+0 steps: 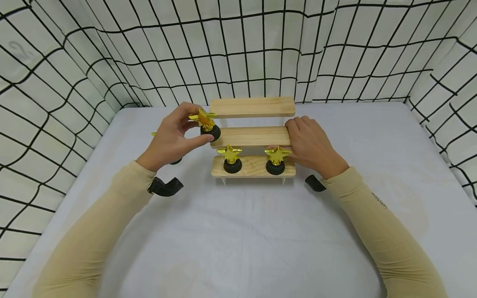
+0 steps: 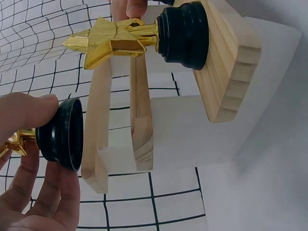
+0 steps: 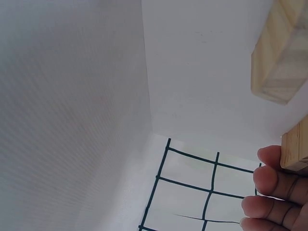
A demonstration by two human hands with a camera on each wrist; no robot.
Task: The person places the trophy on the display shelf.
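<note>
Black mesh point(image 1: 263, 51), over pale walls: left of, behind and right of the wooden stand point(image 1: 254, 165)

Left sleeve point(image 1: 100, 215), beige: near left of the stand, with a black curved piece point(image 1: 165, 187) at the wrist

Part-hidden trophy point(image 1: 176, 162): left of the stand, beyond the left hand; only a gold tip and a black base edge show

Left hand point(image 1: 173, 132): at the left end of the stand; grip pinching the base of the held trophy between thumb and fingers

Held trophy point(image 1: 208, 129), gold star on round black base: in the air, tilted, just beside the left end of the stand's upper boards; whether it touches them cannot be told

Stand, three pale boards stepped on white supports: top board point(image 1: 252, 106) rearmost, middle board point(image 1: 246, 136) between, lowest board point(image 1: 253, 173) foremost

First standing trophy point(image 1: 232, 159), same pattern: upright, left part of the lowest board

Second standing trophy point(image 1: 276, 160), same pattern: upright, right part of the lowest board

Right hand point(image 1: 313, 145): at the right end of the stand; grip curled round the end of the middle board

Right sleeve point(image 1: 380, 223), beige, small dark lettering: near right of the stand

Bench point(image 1: 238, 240), white surface: under the stand
</note>
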